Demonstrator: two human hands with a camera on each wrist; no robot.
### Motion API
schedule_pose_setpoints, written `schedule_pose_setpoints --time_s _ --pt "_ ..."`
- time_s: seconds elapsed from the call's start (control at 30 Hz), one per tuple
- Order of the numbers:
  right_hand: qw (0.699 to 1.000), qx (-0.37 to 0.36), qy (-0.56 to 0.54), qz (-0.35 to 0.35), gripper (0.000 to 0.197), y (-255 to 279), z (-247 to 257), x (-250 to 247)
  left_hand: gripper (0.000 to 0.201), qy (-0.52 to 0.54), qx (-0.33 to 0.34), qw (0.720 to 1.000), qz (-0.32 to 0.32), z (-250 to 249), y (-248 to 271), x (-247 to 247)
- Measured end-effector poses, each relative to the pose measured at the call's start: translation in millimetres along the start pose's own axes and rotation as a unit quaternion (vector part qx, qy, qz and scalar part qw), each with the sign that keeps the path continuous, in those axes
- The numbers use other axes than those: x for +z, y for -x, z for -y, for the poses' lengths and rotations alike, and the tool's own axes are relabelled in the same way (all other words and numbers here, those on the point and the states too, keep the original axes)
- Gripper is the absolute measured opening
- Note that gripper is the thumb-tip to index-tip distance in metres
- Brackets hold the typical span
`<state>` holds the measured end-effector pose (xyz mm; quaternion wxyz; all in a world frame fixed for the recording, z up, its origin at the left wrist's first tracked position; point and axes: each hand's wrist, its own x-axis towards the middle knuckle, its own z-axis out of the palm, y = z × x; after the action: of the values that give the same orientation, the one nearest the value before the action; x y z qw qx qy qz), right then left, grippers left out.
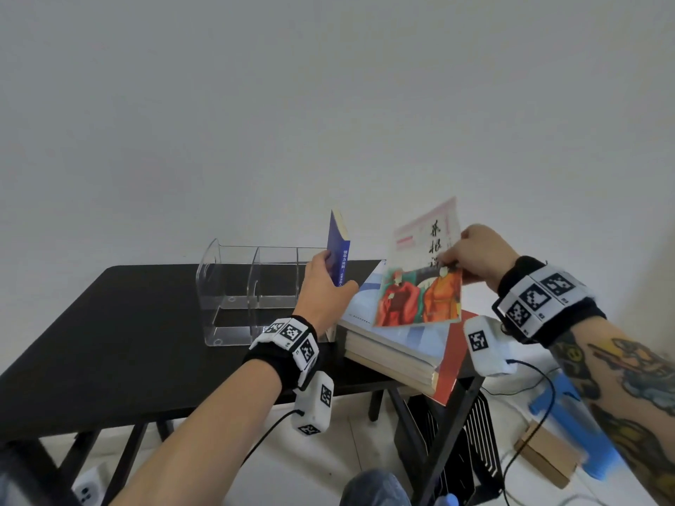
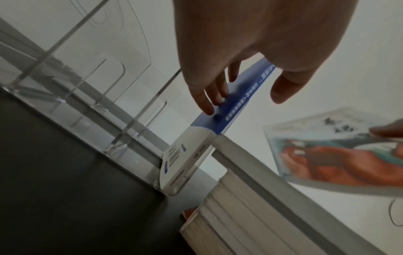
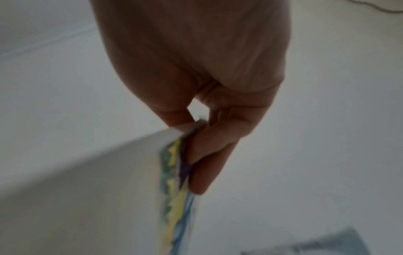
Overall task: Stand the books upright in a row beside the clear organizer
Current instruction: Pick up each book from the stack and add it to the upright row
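Note:
A clear organizer (image 1: 252, 286) (image 2: 87, 69) stands on the black table (image 1: 109, 341). A blue book (image 1: 339, 250) (image 2: 229, 110) stands upright against its right end. My left hand (image 1: 325, 283) (image 2: 242, 103) steadies it: straight fingers (image 2: 209, 96) lie on the cover facing the organizer, and the thumb sits clear of the spine. My right hand (image 1: 453, 257) (image 3: 191, 131) pinches the edge of a book with red-robed figures on its cover (image 1: 420, 286) (image 2: 327, 155), held tilted above a flat stack of books (image 1: 394, 345) (image 2: 250, 215).
The stack overhangs the table's right front corner, with a red book (image 1: 453, 359) at the bottom. On the floor are a black rack (image 1: 456, 451), a blue object (image 1: 569, 425), a cardboard box (image 1: 548, 458) and a power strip (image 1: 87, 487). A white wall lies behind.

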<state>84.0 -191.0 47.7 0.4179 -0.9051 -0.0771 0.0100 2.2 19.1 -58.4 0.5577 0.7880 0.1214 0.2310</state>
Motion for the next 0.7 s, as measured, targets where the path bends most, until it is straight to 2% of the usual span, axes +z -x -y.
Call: schedule_pose_setpoints --time_s 0.07,0.13,0.2,0.23,0.3,0.4,0.5,0.6,0.7 --pt "0.995 -0.059 -0.002 -0.075 0.021 1.5 16.4 -5.1 0.064 0.017 -0.006 1.000 0.003 -2.6 1.0 -3.0" --pt "0.977 -0.115 -0.031 -0.177 0.031 7.3 32.1 -8.3 0.055 0.036 -0.014 0.999 0.008 -3.8 2.9 -6.1" --pt "0.947 -0.169 -0.135 -0.237 0.033 16.8 47.9 -8.2 0.048 0.060 -0.025 0.998 0.016 -5.6 6.1 -9.5" --pt "0.934 -0.188 -0.203 -0.227 0.032 21.6 56.0 -7.4 0.047 0.068 -0.032 0.997 0.024 -7.0 7.4 -10.8" --pt "0.921 -0.200 -0.298 -0.153 0.027 29.0 70.1 -0.5 0.045 0.078 -0.042 0.996 0.032 -7.8 8.8 -13.9" --pt "0.929 -0.218 -0.283 -0.095 0.012 43.3 87.9 18.6 0.047 0.094 -0.060 0.993 0.026 -4.6 6.1 -18.0" --pt "0.946 -0.248 -0.198 -0.070 0.016 53.6 98.1 41.6 0.054 0.103 -0.072 0.992 0.028 6.0 0.4 -19.4" --pt "0.954 -0.290 -0.039 -0.070 0.018 54.9 100.6 65.0 0.065 0.102 -0.080 0.991 0.032 6.4 0.1 -22.6" --pt "0.955 -0.280 0.078 -0.063 0.022 49.1 98.1 84.8 0.071 0.051 -0.062 0.995 0.061 -10.5 14.6 -28.0"
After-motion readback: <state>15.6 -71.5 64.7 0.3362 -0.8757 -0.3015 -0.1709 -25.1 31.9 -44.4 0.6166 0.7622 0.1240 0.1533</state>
